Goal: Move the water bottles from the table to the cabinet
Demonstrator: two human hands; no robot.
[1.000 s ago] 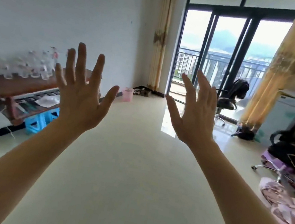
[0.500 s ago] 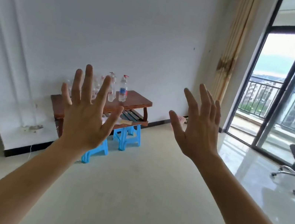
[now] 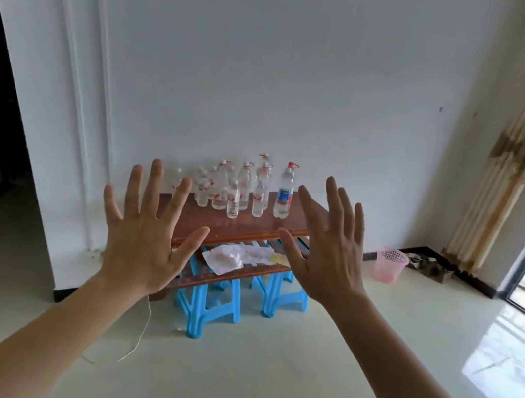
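Both arms stretched forward; left hand [image 3: 147, 235] and right hand [image 3: 328, 255] spread wide, fingers straight, nothing held. Beyond them, well apart from either hand: blue stools [image 3: 209, 297] under a wooden table [image 3: 248, 231] at the wall. Water bottles [image 3: 238, 191] stand clustered upright on its top, long axes vertical, dead ahead between the two hands. Blue-label bottle [image 3: 284, 195] at the cluster's right end, on the right hand's side, so probably that hand's first pick. Cabinet not in view. Pink basket [image 3: 390, 265] further right
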